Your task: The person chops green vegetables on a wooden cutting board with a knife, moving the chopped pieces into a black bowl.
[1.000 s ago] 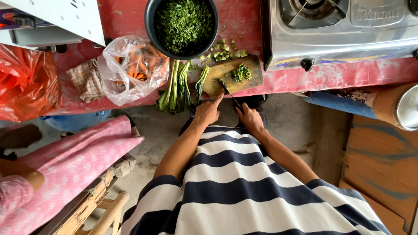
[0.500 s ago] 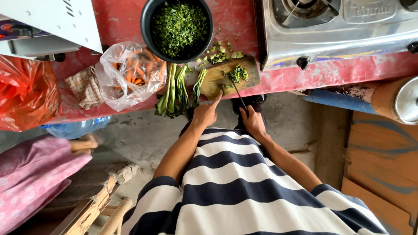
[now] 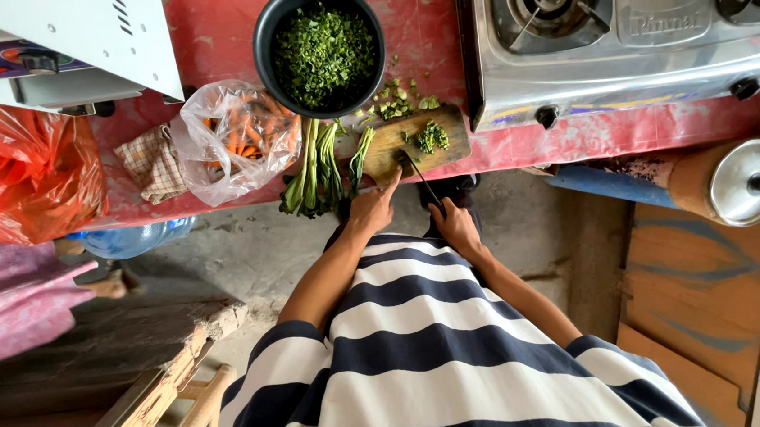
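Seen from above, a person in a striped shirt stands at a red worktop (image 3: 203, 38). Right hand (image 3: 455, 226) has its grip closed around a knife (image 3: 420, 176), blade over the wooden cutting board (image 3: 393, 149) beside a small heap of chopped greens (image 3: 432, 135). Left hand (image 3: 372, 209) rests fingers extended at the board's near edge, holding nothing, just beside green stalks (image 3: 315, 169). A black bowl of chopped greens (image 3: 322, 51) sits behind the board.

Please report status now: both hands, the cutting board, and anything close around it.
Right hand grips knife, blade over wooden cutting board. Left hand at board's near edge, beside green stalks. Small chopped pile on board. Black bowl of chopped greens right behind.
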